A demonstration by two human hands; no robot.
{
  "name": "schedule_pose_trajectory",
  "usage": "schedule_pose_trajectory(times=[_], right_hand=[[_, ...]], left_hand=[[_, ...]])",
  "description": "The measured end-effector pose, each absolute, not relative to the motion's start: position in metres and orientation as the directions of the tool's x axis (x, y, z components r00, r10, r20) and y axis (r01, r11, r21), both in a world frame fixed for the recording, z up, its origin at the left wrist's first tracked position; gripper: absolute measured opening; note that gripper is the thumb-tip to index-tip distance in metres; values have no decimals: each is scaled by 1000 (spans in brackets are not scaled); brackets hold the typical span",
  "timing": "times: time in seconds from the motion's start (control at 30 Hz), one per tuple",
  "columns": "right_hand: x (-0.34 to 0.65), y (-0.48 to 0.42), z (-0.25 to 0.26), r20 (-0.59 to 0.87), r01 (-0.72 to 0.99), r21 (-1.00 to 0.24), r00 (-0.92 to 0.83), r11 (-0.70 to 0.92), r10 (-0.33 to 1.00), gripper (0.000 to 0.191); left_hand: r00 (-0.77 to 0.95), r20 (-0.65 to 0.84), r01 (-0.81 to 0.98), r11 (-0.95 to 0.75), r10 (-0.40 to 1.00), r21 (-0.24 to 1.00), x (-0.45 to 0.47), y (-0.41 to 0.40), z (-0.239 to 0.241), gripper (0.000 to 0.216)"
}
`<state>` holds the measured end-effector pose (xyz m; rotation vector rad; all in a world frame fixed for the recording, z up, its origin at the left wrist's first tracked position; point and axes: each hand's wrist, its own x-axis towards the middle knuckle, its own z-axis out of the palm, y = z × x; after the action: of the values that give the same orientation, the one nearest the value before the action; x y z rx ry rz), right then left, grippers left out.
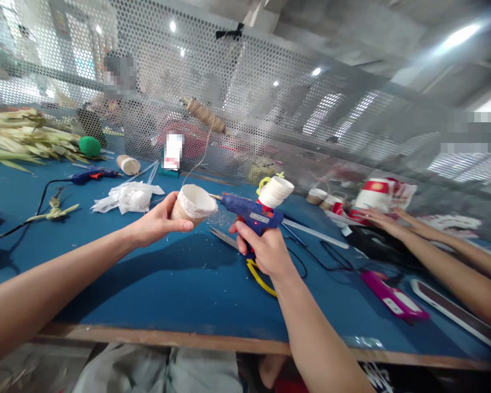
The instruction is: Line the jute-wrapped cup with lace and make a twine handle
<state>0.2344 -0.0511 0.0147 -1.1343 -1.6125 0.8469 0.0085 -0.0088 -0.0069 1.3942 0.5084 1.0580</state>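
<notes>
My left hand (161, 221) is wrapped round a small cup (193, 204) with a white lace-like band at its rim, its opening tilted toward me. In my right hand (264, 245) is a blue hot glue gun (249, 210), its nozzle pointing left at the cup's rim; whether the tip touches cannot be made out. A clear glue stick (319, 232) appears to stick out from behind the gun. Below the gun lie scissors with yellow handles (262, 279), partly hidden by my right hand. Beyond the gun stands a white ribbed roll (276, 191).
A co-worker's hands (387, 221) reach in from the right. At the left lie a second glue gun (94, 174), white crumpled cloth (131, 196), a cardboard tube (128, 164) and dried husks (33, 136). A twine spool (207, 115) hangs on the mesh screen (270, 93). A purple box (395, 295) lies right.
</notes>
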Motion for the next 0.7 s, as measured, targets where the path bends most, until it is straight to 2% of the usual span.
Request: schedule_pose_trajectory(times=[0.17, 0.33, 0.53, 0.7], right_hand=[[235, -54, 19, 310, 392, -858, -121, 333, 943, 25], [238, -58, 30, 254, 535, -797, -124, 280, 959, 27], [246, -54, 28, 290, 371, -871, -145, 323, 946, 24], [249, -53, 30, 234, 443, -849, -172, 287, 957, 25]], left_hand=[[495, 288, -253, -181, 820, 950, 7, -7, -8, 69], [462, 287, -69, -289, 839, 955, 3, -5, -6, 64], [518, 280, -8, -323, 808, 946, -2, -3, -2, 64], [579, 269, -95, -264, 770, 960, -3, -1, -6, 63]])
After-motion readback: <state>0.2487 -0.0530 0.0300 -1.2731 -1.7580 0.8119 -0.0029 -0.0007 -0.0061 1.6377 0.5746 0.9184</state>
